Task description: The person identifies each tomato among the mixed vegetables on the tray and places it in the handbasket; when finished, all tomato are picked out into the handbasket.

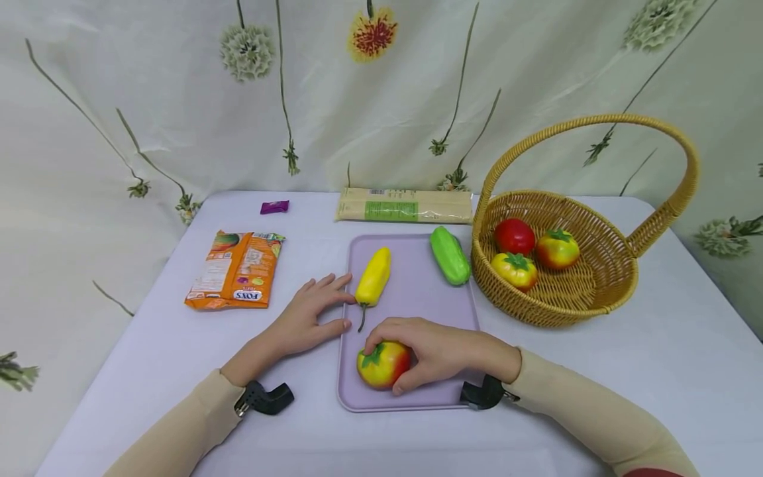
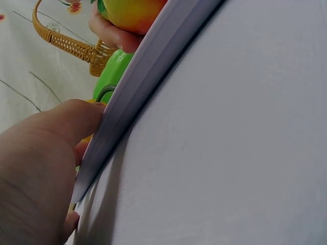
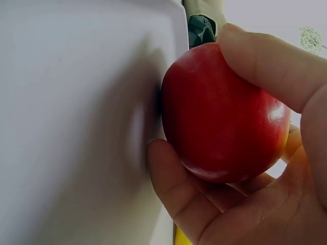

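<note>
My right hand [image 1: 432, 346] grips a yellow-and-red toy tomato [image 1: 381, 368] with a green leafy top, over the near-left part of the lilac tray [image 1: 429, 298]. In the right wrist view the thumb and fingers wrap round the red side of the tomato [image 3: 219, 112], close over the tray. My left hand [image 1: 310, 315] lies at the tray's left edge with its fingers spread. The left thumb meets the tray rim [image 2: 120, 97] in the left wrist view. Beside the left fingertips, a yellow pepper [image 1: 374, 278] lies on the tray. A green cucumber-like vegetable [image 1: 450, 255] sits at the tray's far right corner.
A wicker basket [image 1: 554, 311] with a tall handle stands on the right, holding a red fruit [image 1: 514, 236] and two yellow-and-red tomatoes [image 1: 558, 249]. On the left are an orange snack bag [image 1: 235, 270] and a small purple packet [image 1: 274, 207]. A long beige package [image 1: 405, 205] lies behind the tray.
</note>
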Available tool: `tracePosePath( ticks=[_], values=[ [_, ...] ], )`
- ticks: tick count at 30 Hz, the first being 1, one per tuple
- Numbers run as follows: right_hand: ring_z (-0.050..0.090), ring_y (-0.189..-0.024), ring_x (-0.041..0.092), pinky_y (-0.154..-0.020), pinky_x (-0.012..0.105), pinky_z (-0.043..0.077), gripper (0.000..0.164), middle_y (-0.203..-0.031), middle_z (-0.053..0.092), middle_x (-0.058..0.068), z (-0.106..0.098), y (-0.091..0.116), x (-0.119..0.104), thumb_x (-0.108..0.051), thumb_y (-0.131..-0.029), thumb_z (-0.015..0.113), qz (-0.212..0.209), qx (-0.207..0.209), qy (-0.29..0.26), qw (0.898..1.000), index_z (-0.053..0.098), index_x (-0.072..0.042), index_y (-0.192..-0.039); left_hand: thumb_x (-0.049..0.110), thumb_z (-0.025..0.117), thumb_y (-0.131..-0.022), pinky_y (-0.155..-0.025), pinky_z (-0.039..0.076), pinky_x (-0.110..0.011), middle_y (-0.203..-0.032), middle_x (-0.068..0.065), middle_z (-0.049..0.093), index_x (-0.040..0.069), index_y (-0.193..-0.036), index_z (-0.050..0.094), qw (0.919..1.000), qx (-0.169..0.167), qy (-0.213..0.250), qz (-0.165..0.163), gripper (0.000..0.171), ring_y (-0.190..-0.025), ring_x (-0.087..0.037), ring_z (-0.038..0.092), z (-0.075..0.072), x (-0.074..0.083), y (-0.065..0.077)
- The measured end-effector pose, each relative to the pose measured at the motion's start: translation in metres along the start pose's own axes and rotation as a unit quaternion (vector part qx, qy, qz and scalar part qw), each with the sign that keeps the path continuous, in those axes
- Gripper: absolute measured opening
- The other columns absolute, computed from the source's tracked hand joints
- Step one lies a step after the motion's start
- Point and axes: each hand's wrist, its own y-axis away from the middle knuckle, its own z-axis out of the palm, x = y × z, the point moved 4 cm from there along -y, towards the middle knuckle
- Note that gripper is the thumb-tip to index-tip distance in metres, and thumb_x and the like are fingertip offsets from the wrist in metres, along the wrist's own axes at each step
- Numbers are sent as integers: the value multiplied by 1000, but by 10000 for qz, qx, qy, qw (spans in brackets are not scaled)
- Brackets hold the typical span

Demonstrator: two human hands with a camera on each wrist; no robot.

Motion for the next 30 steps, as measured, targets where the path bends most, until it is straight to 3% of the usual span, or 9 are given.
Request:
tracePosePath(
  ticks=[16, 19, 26, 30],
  values=[
    [57, -120, 14, -110, 31, 47, 52, -130, 64, 2, -7, 1, -1, -15, -80, 86, -68, 242, -121, 9996, 59, -14, -124, 31, 71, -93, -122, 14, -73, -161, -11, 44, 20, -126, 68, 10000, -2, -14, -36, 36, -151, -47, 33, -1, -2, 2],
    [57, -120, 14, -110, 31, 47, 55, -133, 63, 1, -19, 4, -2, -15, -79, 86, -12, 544, -150, 9984, 59, -16, -127, 30, 71, -92, -121, 15, -73, -161, -11, 45, 19, -125, 68, 10000, 43, -48, -51, 35, -150, -47, 34, -2, -2, 2],
    [60, -115, 20, -87, 27, 57, 57, -142, 60, 9, -58, 32, -7, -10, -78, 84, 247, 1519, -141, 9880, 59, -15, -129, 31, 71, -93, -122, 14, -72, -161, -11, 44, 20, -126, 68, 10000, 5, 42, -34, 35, -151, -46, 33, 0, -2, 0],
    [61, -118, 22, -91, 25, 57, 58, -142, 60, 8, -80, 57, -8, -7, -78, 84, 622, 2041, -13, 9770, 59, -15, -130, 31, 70, -93, -123, 13, -71, -161, -12, 44, 20, -126, 68, 10000, 5, 61, -44, 35, -151, -47, 32, 1, -2, 1]
  ],
)
